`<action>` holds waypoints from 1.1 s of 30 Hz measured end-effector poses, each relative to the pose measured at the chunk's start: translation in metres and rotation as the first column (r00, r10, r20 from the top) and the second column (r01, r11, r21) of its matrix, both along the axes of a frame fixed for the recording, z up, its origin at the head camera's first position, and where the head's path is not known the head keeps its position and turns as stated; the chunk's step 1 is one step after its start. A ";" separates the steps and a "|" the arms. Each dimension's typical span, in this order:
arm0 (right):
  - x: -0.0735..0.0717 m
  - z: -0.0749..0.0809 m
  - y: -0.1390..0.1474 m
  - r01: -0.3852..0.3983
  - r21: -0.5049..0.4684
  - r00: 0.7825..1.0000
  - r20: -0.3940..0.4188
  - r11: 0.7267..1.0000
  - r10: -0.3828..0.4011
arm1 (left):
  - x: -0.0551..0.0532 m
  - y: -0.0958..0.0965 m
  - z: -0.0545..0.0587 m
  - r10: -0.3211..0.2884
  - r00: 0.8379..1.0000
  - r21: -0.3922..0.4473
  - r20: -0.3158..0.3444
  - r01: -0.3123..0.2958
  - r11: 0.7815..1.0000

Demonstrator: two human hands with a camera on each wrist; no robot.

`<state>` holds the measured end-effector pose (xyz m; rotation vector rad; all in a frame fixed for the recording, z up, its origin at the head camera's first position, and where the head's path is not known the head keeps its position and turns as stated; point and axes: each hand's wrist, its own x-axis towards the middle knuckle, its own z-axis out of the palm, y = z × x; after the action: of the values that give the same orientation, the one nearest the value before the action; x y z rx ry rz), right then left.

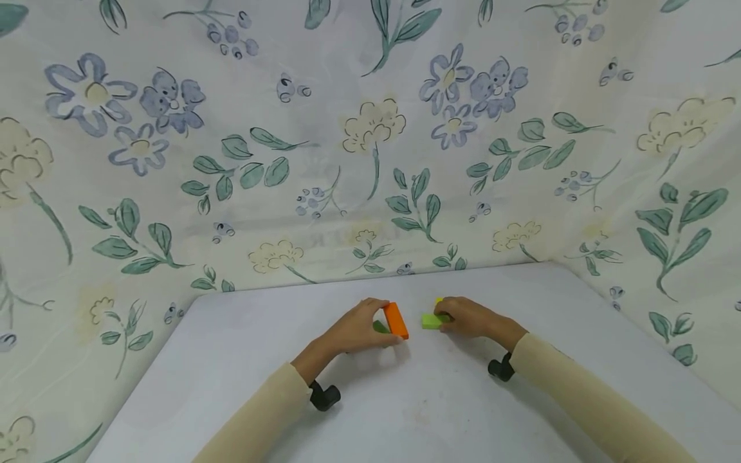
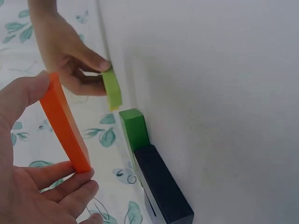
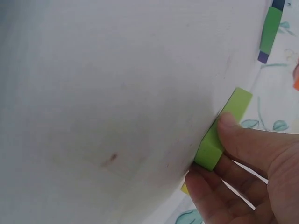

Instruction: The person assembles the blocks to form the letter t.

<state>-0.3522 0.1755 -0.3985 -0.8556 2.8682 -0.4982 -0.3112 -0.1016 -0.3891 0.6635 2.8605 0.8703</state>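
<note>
Near the middle of the head view, a person's left hand [image 1: 356, 329] holds an orange block [image 1: 396, 321] by its two ends, a grip that seems chosen to leave the long faces uncovered; the block tilts and looks raised off the white tabletop [image 1: 440, 405]. Just right of it, the right hand [image 1: 470, 317] has a light green block [image 1: 431, 321], with a yellow block [image 1: 439, 300] showing behind. Whether those fingers also bear on the yellow one I can't tell. Through the left hand's gap shows a darker green block [image 1: 379, 326]; the left wrist view puts it at lower centre, touching a navy block [image 2: 163, 184], perhaps set together as a row, for a purple block [image 3: 263, 57] sits at its other end, upper right in the right wrist view. As for the fingers, the left thumb presses the orange block's top end while fingertips support the bottom one, the span between them wide and the spare fingers loosely bent. The right hand is drawn in much tighter, thumb flat on the light green block, fingers curled around its far side.
</note>
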 end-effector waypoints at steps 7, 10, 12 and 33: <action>0.001 -0.001 0.000 0.002 -0.002 1.000 -0.009 1.000 -0.002 | 0.022 -0.007 0.008 -0.021 1.000 0.015 -0.009 0.021 1.000; 0.002 -0.001 0.000 0.006 -0.003 1.000 -0.007 1.000 -0.006 | 0.033 -0.007 0.013 -0.038 0.999 0.023 -0.014 0.038 0.999; 0.002 0.000 0.001 0.007 -0.005 1.000 -0.009 1.000 -0.007 | 0.041 -0.006 0.017 -0.052 0.999 0.037 -0.016 0.052 0.998; -0.004 -0.003 0.006 0.008 -0.068 1.000 0.000 0.998 -0.008 | 0.101 -0.008 -0.008 -0.070 0.996 0.014 0.059 0.069 0.998</action>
<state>-0.3558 0.1811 -0.4015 -0.8551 2.8708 -0.6001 -0.2103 -0.1096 -0.3969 0.7209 2.7646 0.8822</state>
